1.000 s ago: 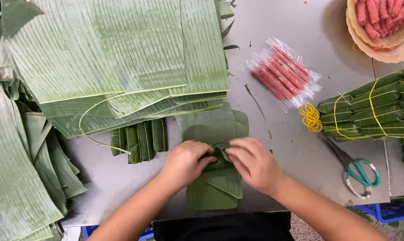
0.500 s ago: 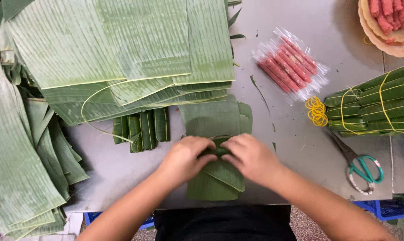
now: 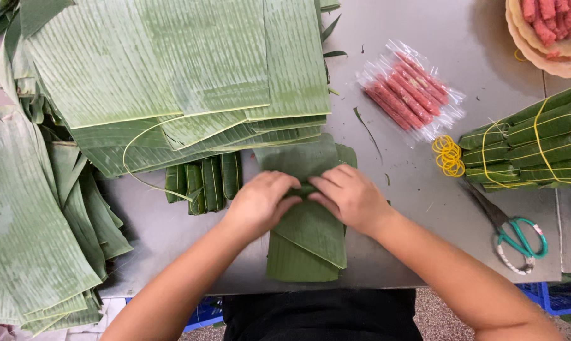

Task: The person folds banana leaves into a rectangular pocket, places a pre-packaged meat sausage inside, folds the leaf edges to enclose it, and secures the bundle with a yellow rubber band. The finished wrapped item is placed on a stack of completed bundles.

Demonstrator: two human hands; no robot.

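Green banana leaf pieces [image 3: 307, 233] lie at the desk's [image 3: 418, 208] near edge, where the left hand [image 3: 260, 201] and right hand [image 3: 348, 197] clench a small fold. Bare steel opens rightward before the rubber bands [image 3: 448, 156] and scissors [image 3: 509, 230].

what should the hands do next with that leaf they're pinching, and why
Probably keep rolling the fold forward. Both the left hand and the right hand pinch a small tight roll at the middle of the stacked leaf pieces, and flat leaf lies ahead of the fingers. The yellow rubber bands lie apart to the right, so tying looks premature.
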